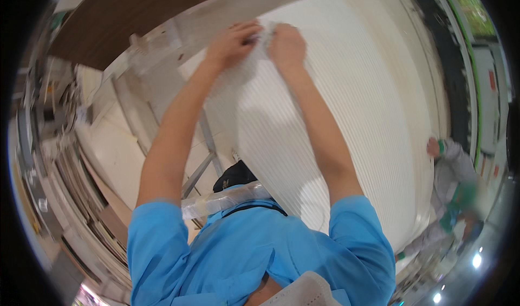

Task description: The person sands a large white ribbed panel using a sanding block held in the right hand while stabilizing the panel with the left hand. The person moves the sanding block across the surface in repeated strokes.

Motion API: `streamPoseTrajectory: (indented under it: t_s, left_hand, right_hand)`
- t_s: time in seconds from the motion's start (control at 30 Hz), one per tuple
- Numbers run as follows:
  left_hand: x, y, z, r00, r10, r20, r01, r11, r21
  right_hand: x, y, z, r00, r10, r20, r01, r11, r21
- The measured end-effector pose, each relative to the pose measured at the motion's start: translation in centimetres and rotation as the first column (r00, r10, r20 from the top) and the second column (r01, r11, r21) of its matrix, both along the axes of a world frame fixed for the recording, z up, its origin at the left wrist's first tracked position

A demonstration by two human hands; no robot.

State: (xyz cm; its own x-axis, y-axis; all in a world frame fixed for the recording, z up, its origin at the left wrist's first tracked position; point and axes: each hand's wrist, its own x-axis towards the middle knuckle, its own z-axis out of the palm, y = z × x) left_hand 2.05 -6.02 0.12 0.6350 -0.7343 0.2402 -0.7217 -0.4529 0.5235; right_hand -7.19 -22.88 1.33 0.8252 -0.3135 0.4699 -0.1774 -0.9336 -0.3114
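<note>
A large white ribbed sheet (368, 116) spreads before me, one edge slanting down to my waist. My left hand (235, 45) and my right hand (288, 45) are close together over its far left part, both arms stretched forward. Fingers of both hands are curled in a pinch. Between them shows a small crumpled whitish, translucent piece (264, 34), too blurred to name. A roll wrapped in clear plastic (219, 200) lies across my waist, beside a black cloth item (235, 175).
At the right, another person (452, 197) in grey and green has a hand at the sheet's edge. Stacked boards (81, 181) stand on the left. A dark brown panel (135, 16) is at the far left; a metal frame leg (197, 173) stands near my waist.
</note>
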Motion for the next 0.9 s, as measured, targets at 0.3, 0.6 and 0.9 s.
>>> streamPoseTrajectory:
  t_s: [0.3,0.6,0.9]
  left_hand:
    - [-0.9,-1.6,-0.1,0.999,0.027,-0.032,-0.026,0.999,0.030]
    - [-0.6,-2.0,-0.2,0.999,0.031,0.011,-0.031,0.999,0.029]
    - [-2.3,-1.7,1.7,0.999,0.047,0.003,-0.047,0.999,0.015]
  right_hand:
    - [-31.2,-4.6,3.1,0.982,-0.106,-0.156,0.096,0.993,-0.068]
    - [-35.7,-5.0,4.7,0.921,-0.296,-0.252,0.360,0.894,0.267]
    - [-34.4,-4.7,4.9,0.938,-0.269,-0.220,0.297,0.949,0.106]
